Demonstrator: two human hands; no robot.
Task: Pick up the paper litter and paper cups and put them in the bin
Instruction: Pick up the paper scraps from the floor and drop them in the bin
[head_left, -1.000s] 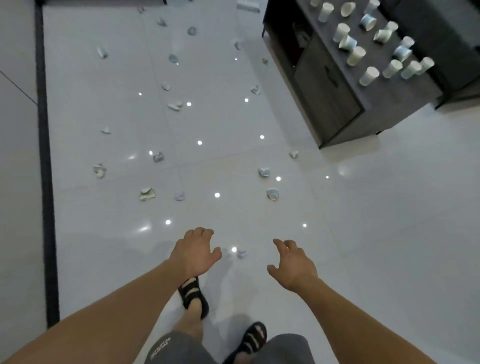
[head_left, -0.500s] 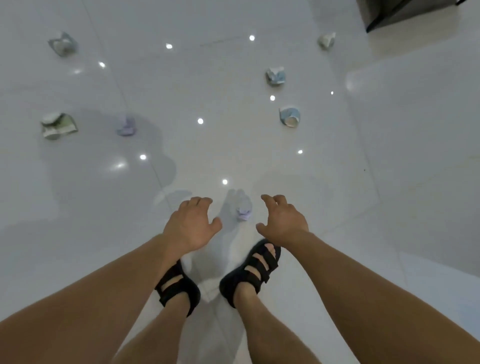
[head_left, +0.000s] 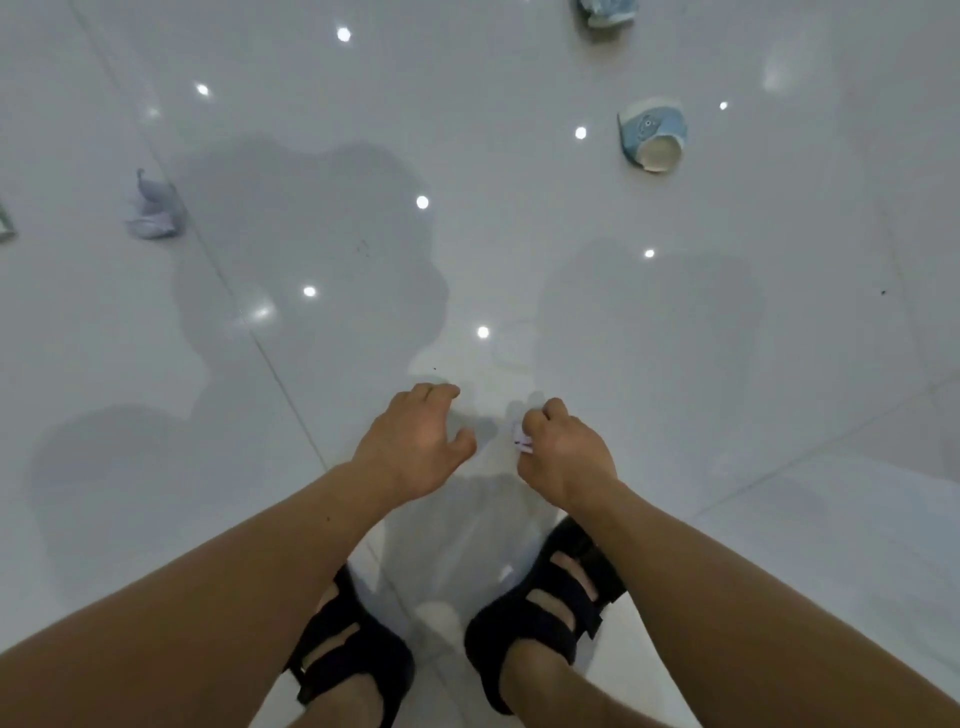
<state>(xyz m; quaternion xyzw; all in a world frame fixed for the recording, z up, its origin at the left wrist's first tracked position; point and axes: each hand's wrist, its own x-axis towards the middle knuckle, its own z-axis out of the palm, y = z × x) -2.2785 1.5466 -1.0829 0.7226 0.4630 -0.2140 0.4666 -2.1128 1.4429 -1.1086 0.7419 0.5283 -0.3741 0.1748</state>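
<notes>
Right hand (head_left: 566, 457) pinches a paper scrap (head_left: 521, 439) above the floor (head_left: 753, 441); left hand (head_left: 415, 441) fingers loosely curled, empty.

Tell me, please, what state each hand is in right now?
Left hand: open, fingers loosely curled, holding nothing.
Right hand: closed, pinching a small paper scrap just above the floor.
</notes>
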